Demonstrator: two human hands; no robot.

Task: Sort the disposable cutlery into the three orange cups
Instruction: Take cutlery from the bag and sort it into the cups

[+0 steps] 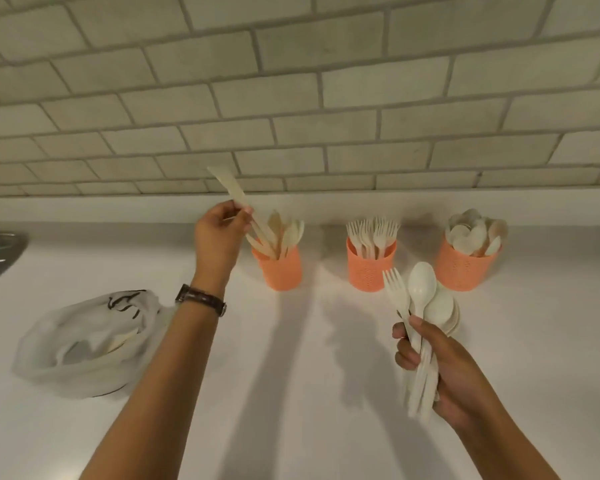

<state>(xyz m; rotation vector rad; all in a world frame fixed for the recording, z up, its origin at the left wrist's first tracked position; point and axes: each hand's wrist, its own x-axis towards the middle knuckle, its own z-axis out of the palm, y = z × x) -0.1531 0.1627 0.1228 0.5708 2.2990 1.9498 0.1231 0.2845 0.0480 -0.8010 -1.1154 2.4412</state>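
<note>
Left grip [219, 233]: fingers pinch a knife [234, 192] partway along, tilted, its lower end among the knives in the knife cup [282, 273].
Right grip [440, 368]: curled round a bundle [422, 282] of spoons and one fork, heads up, held above the desk [291, 427].
Fork cup [369, 271]: just behind the bundle.
Spoon cup [463, 270]: rightmost.
Plastic bag [84, 344]: left of the forearm, cutlery inside.

Warm dim light, long shadows, edge distortion
</note>
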